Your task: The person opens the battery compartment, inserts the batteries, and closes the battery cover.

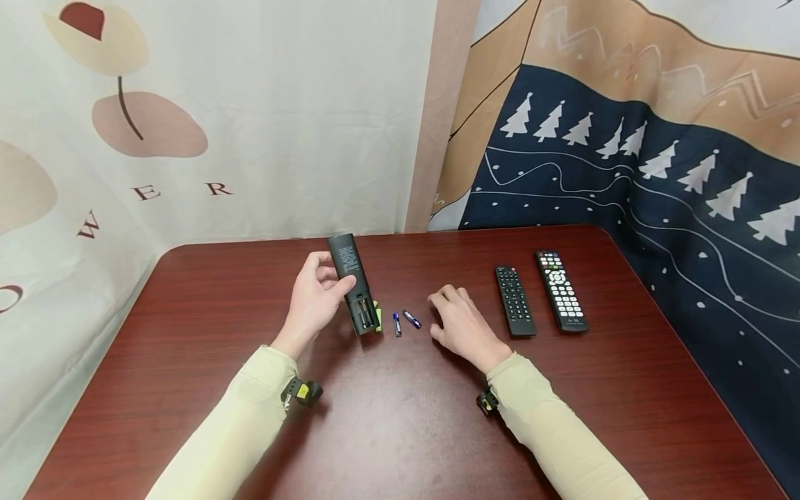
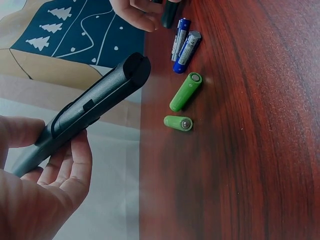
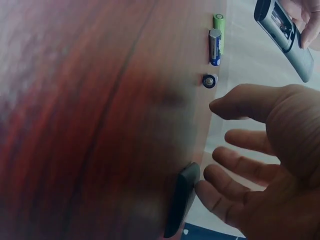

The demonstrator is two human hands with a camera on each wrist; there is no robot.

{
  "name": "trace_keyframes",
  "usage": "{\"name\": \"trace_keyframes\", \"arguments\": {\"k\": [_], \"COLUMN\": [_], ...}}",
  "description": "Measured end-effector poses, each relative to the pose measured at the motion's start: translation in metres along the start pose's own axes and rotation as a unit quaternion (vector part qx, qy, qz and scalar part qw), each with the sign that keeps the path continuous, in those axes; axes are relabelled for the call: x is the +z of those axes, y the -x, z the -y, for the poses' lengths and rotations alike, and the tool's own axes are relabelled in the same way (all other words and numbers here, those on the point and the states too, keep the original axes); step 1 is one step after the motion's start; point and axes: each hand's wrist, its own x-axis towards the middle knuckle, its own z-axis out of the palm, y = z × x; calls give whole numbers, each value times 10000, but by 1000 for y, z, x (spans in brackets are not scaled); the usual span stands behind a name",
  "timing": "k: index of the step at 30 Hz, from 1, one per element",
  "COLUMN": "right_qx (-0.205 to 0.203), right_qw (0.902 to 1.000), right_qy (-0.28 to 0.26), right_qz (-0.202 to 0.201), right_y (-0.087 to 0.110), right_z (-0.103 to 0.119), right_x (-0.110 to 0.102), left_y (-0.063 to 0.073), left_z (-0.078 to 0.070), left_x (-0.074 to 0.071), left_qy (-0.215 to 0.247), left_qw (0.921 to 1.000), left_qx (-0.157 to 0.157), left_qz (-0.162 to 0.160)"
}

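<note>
My left hand (image 1: 314, 295) grips a black remote control (image 1: 351, 267), its back turned up and its battery compartment (image 1: 361, 311) uncovered at the near end. Thumb and fingers hold it by its sides, tilted above the table. Two green batteries (image 2: 186, 92) lie beneath it, partly hidden by it in the head view. Just right of these lie two blue-and-silver batteries, one (image 1: 396, 324) nearly upright in the head view and the other (image 1: 412, 319) slanted. My right hand (image 1: 462, 325) hovers low to their right, fingers loosely bent, holding nothing.
Two more black remotes lie face up on the right of the brown table (image 1: 387, 430): a smaller one (image 1: 515, 302) and a larger one (image 1: 561, 292) with white buttons. Printed curtains (image 1: 312, 125) hang behind the table and along its right side.
</note>
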Motion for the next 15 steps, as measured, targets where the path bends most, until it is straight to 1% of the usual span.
{"name": "trace_keyframes", "arguments": {"k": [8, 15], "right_qx": [-405, -696], "right_qw": [9991, 9971], "right_qy": [-96, -182], "right_qz": [66, 259], "right_y": [-4, -8], "right_z": [5, 9], "right_x": [4, 4], "left_y": [0, 0], "left_z": [1, 2], "left_x": [-1, -2], "left_qy": [-16, 25], "left_qw": [10000, 10000], "left_qx": [27, -34], "left_qz": [11, -2]}}
